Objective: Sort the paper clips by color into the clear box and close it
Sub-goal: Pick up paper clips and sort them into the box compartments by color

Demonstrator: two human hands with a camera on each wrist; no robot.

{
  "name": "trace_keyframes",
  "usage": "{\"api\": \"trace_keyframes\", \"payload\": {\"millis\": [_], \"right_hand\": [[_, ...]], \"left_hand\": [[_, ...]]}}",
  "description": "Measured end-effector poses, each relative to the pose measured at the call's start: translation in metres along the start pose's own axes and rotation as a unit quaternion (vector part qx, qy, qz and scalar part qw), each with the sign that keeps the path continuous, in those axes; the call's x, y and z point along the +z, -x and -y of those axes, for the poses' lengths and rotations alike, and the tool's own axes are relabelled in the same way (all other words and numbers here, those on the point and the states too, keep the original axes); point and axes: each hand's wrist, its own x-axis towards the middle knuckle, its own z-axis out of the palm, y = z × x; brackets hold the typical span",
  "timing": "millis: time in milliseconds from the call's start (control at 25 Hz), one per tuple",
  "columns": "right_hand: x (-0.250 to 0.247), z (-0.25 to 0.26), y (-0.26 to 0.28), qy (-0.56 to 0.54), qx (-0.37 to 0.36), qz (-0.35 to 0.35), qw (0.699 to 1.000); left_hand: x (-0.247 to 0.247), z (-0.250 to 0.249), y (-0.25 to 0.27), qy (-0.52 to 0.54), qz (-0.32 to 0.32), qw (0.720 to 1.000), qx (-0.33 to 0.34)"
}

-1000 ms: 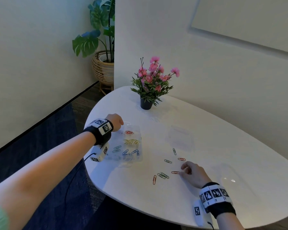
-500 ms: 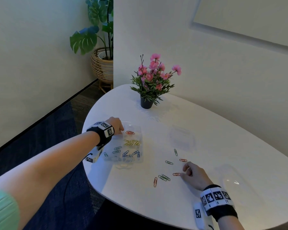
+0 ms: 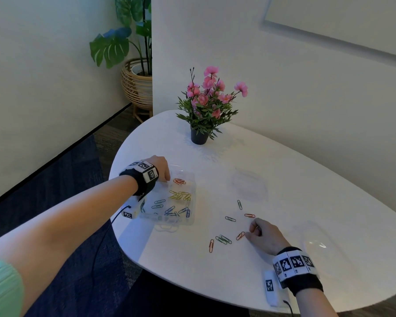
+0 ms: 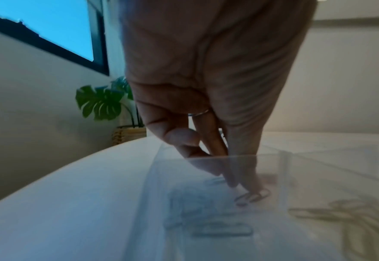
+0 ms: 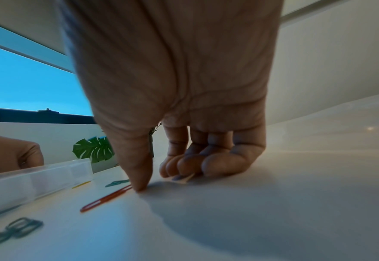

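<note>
1. Right hand (image 3: 266, 237) down on the table, thumb tip pressing the end of a red clip (image 5: 105, 198) against the surface; other fingers curled under. Nothing lifted. Whether the curled fingers trap anything, can't tell.
2. Left hand (image 3: 161, 167) reaches into the far-left corner of the clear box (image 3: 169, 219), fingers bunched together and pointing down, tips at the box floor by a clip (image 4: 252, 196). Blurred through the plastic wall, so can't tell if I'm pinching it or just touching.
3. Box sits open near the left table edge. Inside, by compartment: red clips (image 3: 179, 181) at the far end, yellow clips (image 3: 180, 196) in the middle, blue ones (image 3: 176, 211) nearer me.
4. Loose on the table between box and right hand: two more red clips (image 3: 211, 245) (image 3: 249, 215), a linked green pair (image 3: 223, 239), two separate greenish ones (image 3: 230, 219) (image 3: 239, 204).
5. Clear lid-like piece (image 3: 249, 184) lies flat, well apart from the box, to its right.
6. Surface: white rounded table (image 3: 306, 179), glossy. Potted pink flowers (image 3: 209, 104) at the far side.
7. Room: pale walls, dark blue carpet (image 3: 62, 197), monstera in a wicker planter (image 3: 136, 85) in the corner, window seen in the wrist views.
</note>
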Motion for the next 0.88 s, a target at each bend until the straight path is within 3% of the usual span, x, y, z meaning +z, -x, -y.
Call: {"api": "trace_keyframes", "payload": {"millis": [280,560,760,880], "right_hand": [[0.0,0.002,0.0,0.014,-0.001,-0.004,1.0],[0.0,0.002,0.001,0.024,0.0,-0.004,1.0],[0.002,0.001,0.001,0.026,0.0,-0.001,1.0],[0.002,0.002,0.002,0.034,-0.004,0.001,0.999]], "left_hand": [[-0.001,-0.013,0.001,-0.048,-0.014,0.999,-0.005],[-0.002,-0.004,-0.002,0.016,0.023,1.0,-0.001],[-0.021,-0.002,0.001,0.087,-0.048,0.995,-0.027],[-0.028,-0.013,0.005,0.13,-0.117,0.985,0.012]]}}
